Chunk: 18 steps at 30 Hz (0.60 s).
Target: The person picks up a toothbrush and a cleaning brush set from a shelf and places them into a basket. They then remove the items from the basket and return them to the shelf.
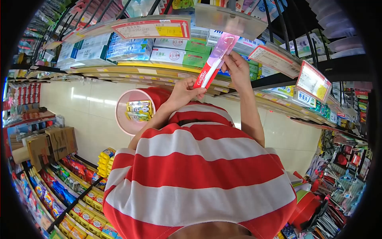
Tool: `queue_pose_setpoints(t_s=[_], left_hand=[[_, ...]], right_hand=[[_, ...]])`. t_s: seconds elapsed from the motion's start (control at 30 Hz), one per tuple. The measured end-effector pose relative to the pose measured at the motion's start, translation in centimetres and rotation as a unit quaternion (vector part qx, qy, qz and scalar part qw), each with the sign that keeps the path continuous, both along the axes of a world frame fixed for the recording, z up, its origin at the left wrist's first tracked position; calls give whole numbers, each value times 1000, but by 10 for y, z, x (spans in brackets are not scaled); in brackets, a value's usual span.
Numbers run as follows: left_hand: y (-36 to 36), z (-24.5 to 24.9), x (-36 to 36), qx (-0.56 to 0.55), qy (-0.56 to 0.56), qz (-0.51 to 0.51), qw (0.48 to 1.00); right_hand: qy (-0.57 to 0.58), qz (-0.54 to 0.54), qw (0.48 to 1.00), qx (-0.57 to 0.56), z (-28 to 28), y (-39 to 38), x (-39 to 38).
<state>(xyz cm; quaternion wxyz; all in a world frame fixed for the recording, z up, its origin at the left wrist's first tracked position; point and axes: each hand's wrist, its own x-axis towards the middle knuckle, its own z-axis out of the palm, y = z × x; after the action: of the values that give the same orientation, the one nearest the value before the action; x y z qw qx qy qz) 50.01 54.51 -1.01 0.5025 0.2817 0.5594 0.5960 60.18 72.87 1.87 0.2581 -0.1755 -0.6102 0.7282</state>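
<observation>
A Colgate toothbrush pack (213, 63), red at its lower end and clear pinkish at the upper end, is held slantwise between my two hands in front of the shelf. My left hand (186, 91) pinches the red lower end. Higher up, my right hand (235, 67) grips the pack's right edge with thumb and fingers. The pack's top reaches a clear price-tag holder (231, 19) on a hook. Just behind it lie boxes of toothpaste (179, 55) on the shelf.
A pink basket (124, 104) on the floor to my left contains several packaged toothbrushes (139, 110). Price labels (151, 29) stick out along the rack. Cardboard boxes (55, 141) and shelves of yellow-packed goods (85, 215) stand at lower left. A red bin-like item (304, 209) is at lower right.
</observation>
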Motion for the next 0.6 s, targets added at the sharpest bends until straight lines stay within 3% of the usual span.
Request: queue_pose_setpoints(t_s=[0.17, 0.33, 0.57, 0.6], left_hand=[[5, -3, 1, 22, -6, -6, 1000], [12, -9, 4, 12, -1, 6, 1000], [26, 0, 6, 39, 20, -20, 999], [27, -1, 5, 3, 49, -35, 998]], right_hand=[[-3, 6, 1000, -16, -8, 6, 5], [-12, -27, 998, 46, -2, 6, 13], [-7, -97, 991, 89, 32, -6, 31], [-13, -97, 991, 92, 36, -8, 35]])
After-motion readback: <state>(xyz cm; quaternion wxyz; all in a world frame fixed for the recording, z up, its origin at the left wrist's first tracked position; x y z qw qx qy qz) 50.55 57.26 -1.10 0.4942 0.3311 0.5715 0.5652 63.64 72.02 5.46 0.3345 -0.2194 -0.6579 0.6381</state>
